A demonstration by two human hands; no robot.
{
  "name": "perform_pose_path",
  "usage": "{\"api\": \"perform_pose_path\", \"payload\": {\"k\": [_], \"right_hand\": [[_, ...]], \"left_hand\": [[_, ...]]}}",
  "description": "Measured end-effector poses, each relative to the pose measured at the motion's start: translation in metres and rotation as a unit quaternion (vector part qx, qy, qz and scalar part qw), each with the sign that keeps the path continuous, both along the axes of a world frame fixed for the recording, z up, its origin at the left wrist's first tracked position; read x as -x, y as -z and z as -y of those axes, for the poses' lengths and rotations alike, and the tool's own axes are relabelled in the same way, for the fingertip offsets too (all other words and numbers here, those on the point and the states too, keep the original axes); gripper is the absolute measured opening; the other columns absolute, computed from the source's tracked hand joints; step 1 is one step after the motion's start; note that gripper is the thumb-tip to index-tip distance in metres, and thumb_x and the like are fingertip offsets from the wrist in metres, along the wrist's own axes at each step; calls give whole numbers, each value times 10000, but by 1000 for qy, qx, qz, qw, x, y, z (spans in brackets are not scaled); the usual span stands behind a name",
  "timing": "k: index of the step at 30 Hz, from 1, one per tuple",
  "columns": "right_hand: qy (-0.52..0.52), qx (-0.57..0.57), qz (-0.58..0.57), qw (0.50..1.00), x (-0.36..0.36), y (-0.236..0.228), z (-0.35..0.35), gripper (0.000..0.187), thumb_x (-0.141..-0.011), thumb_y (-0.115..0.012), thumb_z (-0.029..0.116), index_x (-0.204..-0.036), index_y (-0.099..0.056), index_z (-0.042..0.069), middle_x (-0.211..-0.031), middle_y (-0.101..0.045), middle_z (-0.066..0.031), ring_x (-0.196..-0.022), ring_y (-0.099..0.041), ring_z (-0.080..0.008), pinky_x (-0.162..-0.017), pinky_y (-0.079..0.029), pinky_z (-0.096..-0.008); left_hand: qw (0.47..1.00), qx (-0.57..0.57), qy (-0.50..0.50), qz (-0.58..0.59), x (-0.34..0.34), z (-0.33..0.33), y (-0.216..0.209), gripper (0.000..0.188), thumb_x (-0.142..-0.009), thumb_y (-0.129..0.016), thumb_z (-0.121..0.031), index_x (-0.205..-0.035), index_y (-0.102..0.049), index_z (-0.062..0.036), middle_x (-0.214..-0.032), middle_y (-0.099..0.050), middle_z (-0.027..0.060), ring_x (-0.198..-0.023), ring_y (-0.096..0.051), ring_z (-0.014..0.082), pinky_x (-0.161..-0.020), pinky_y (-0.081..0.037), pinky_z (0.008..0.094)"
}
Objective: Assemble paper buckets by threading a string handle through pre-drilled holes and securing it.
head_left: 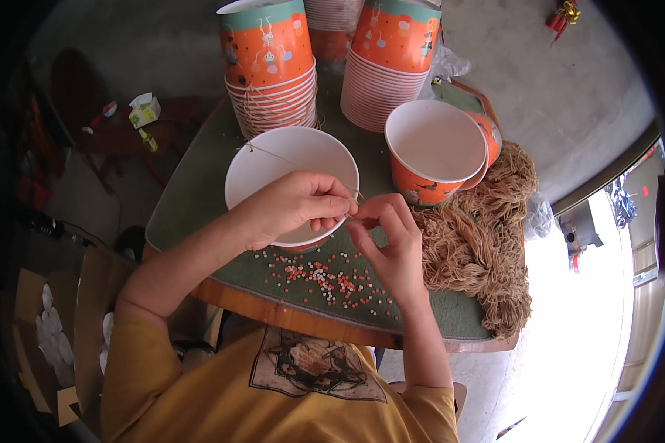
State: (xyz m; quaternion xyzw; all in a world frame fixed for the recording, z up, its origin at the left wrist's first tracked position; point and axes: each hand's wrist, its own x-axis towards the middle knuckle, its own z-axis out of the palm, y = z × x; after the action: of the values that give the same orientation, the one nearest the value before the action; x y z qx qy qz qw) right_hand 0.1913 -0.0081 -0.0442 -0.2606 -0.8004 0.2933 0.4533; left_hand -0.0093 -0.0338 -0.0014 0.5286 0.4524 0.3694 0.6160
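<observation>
My left hand (292, 207) pinches a thin tan string (273, 153) over an open white-lined orange paper cup (266, 173). The string runs from my fingers up and left across the cup's rim. My right hand (388, 240) meets the left one fingertip to fingertip at the cup's right edge and pinches the same string's end; a bead between the fingers cannot be made out. Small red, white and green beads (325, 277) lie scattered on the green table mat (192, 199) just below both hands.
Two tall stacks of orange patterned paper cups (273, 74) (388, 66) stand at the back of the table. Another open cup (432, 151) sits right of centre. A heap of tan string (488, 236) covers the table's right side. The table's wooden front edge (303, 317) is near my body.
</observation>
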Motion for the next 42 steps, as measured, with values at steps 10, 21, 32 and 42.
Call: {"api": "perform_pose_path", "payload": {"k": [10,21,32,42], "right_hand": [[65,-26,-36,997,17,-2,22,191,-737,-749,-29,-858,-629,56,-837,-553,-58,-724,-540,-183,-575,-458,-297],[71,-51,-24,996,11,3,23,256,-729,-749,-26,-955,-695,82,-811,-567,-44,-726,-549,-204,-650,-454,-320],[32,74,-57,995,9,-6,22,143,-843,-707,32,-943,-610,1,-843,-592,-67,-664,-605,-136,-600,-512,-268],[48,91,-57,993,12,-3,22,117,-832,-678,-3,-887,-575,6,-801,-578,-55,-657,-594,-118,-573,-492,-249]], "left_hand": [[999,24,7,23,-6,1,-3,147,-938,-571,-111,-1015,-594,12,-869,-612,36,-729,-556,84,-634,-443,209],[995,64,4,76,3,4,-5,131,-949,-549,-60,-1058,-559,11,-926,-608,65,-782,-594,117,-707,-501,244],[958,-214,-49,-186,-14,24,-4,108,-913,-544,45,-979,-491,-21,-889,-582,37,-789,-595,121,-705,-509,277],[864,-409,-71,-286,-21,27,-1,176,-862,-600,63,-997,-521,-18,-916,-540,90,-815,-636,231,-690,-518,349]]}}
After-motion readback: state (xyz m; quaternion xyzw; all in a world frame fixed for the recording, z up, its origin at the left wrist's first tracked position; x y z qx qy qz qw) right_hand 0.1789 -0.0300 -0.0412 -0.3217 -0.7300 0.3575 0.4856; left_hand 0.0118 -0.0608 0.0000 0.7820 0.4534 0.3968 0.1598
